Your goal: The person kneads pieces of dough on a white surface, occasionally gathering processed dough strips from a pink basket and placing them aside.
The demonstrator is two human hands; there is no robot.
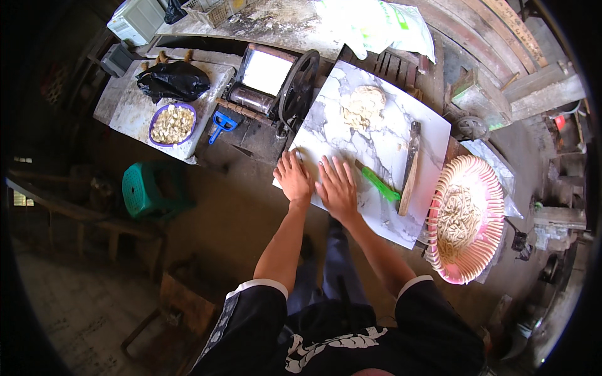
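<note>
Both hands rest palm down near the close left edge of a white, grey-veined board [316, 128]. My left hand [293, 180] has its fingers stretched out, and so does my right hand [337, 188] beside it. Whatever may lie under the palms is hidden. Farther back on the board sits a pale, crumpled lump of dough [365, 106]. A knife with a green handle [380, 184] lies to the right of my right hand. Beyond it is a long wooden stick [410, 169]. At the right, a pink basket [491, 216] holds many thin dough strips [459, 216].
Left of the board stands a roller machine [260, 78] with a large black wheel [299, 89]. A blue dustpan [222, 125], a purple-rimmed bowl [152, 133] of pale pieces and a black plastic bag [172, 80] are farther left. A green stool [147, 191] stands below them.
</note>
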